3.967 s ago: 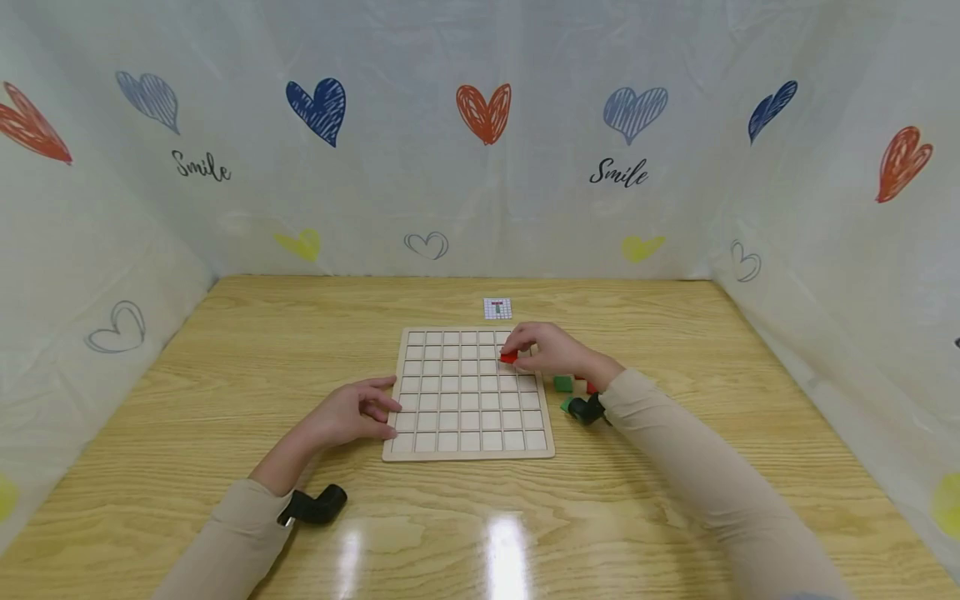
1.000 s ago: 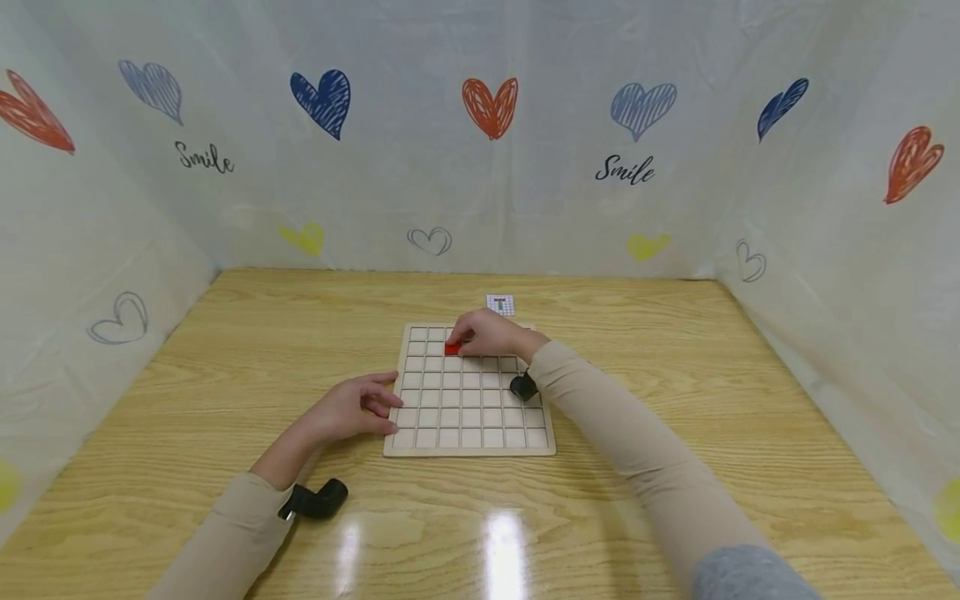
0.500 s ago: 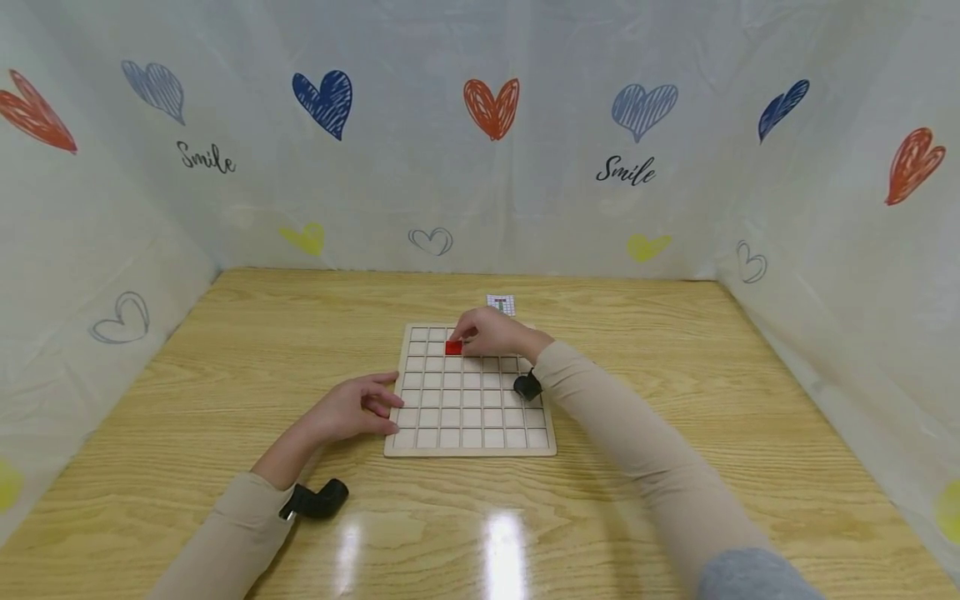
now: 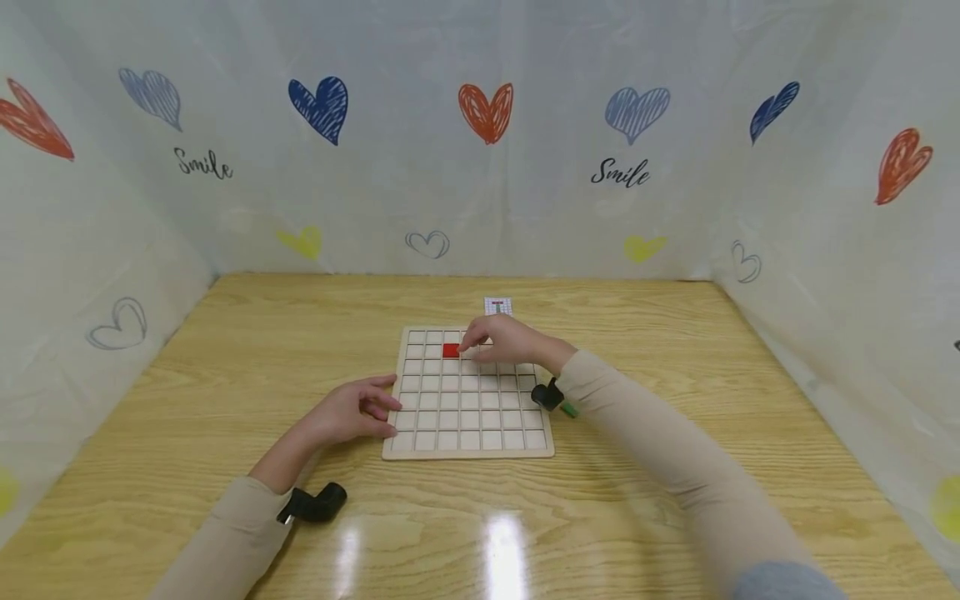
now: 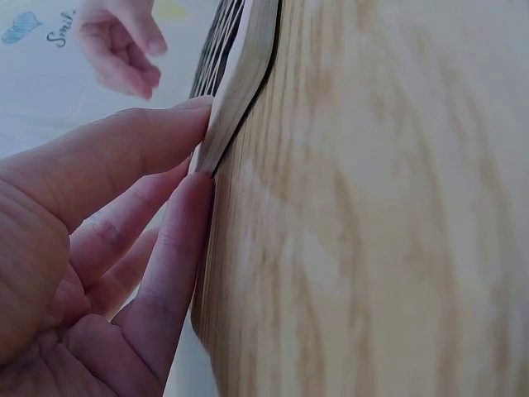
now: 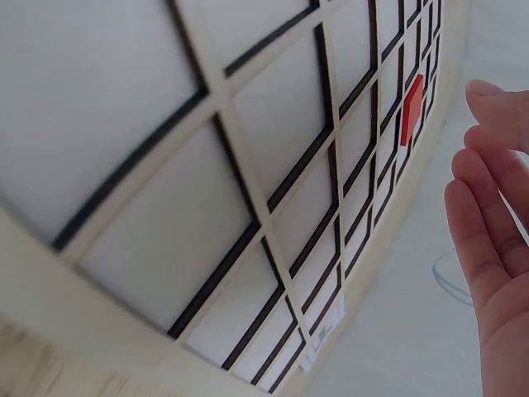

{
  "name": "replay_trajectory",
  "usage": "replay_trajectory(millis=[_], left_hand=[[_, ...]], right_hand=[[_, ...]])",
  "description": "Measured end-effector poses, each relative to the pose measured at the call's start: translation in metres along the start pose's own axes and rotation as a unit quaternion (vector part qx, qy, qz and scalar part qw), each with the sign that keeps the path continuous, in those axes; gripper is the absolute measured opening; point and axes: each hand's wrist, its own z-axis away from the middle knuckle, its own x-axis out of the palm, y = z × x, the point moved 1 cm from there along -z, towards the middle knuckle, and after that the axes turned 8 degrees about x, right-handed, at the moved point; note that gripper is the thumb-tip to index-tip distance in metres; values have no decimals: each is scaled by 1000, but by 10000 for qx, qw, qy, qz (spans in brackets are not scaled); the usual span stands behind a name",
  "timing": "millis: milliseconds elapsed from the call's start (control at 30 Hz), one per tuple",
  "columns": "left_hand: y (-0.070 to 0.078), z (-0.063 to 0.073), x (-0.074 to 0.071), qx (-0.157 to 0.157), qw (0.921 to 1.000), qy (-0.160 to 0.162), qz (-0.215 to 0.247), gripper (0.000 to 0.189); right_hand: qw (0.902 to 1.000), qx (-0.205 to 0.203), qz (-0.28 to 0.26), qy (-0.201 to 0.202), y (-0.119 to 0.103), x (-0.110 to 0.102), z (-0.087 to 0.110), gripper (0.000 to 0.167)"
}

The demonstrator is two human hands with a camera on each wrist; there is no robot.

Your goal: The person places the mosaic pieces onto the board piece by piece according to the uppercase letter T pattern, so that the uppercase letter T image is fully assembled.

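Wooden table (image 4: pixel 420 517) — gridded board (image 4: pixel 469 401), one red tile (image 4: pixel 450 351) inside

Two words can be read on the white cloth (image 4: pixel 390 179) behind the desk (image 4: pixel 300 333), both in curly black letters. The left word (image 4: pixel 202 163) says "Smile", near the back part's left edge. The right word (image 4: pixel 620 172) says "Smile" too, nearer its right edge. In the left wrist view, a tipped word (image 5: pixel 61 28) reads "Smil"; its end is hard to see.
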Motion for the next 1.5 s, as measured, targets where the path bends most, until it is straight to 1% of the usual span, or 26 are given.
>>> replay_trajectory(millis=[67, 233, 300, 467, 700, 867, 1100, 1367, 1500], left_hand=[[0, 0, 0, -33, 10000, 13, -23, 33], [-3, -1, 0, -57, 9999, 38, -105, 33], [-4, -1, 1, -70, 9999, 43, -107, 33], [-3, -1, 1, -118, 9999, 49, -53, 33], [1, -1, 0, 56, 10000, -23, -5, 34], [0, -2, 1, -8, 10000, 4, -42, 34], [-4, -3, 1, -25, 9999, 23, -138, 33], [3, -1, 2, -39, 9999, 26, -117, 33], [4, 0, 2, -13, 9999, 25, -102, 33]], right_hand=[[10000, -30, -3, -2, -1, 0, 5, 21], [9995, -308, 9, 73, -1, -2, 18, 20], [9994, -336, 6, 78, 0, -2, 22, 20], [9997, -241, -70, 56, 4, -1, 31, 19], [9999, -76, -21, 138, 11, -3, 45, 19], [9998, -8, 60, 207, 15, -5, 55, 18], [9996, -60, 83, 251, 19, -7, 70, 17], [9992, -68, 32, 396, 26, -8, 86, 17], [9989, 36, -42, 471, 28, -9, 94, 18]])
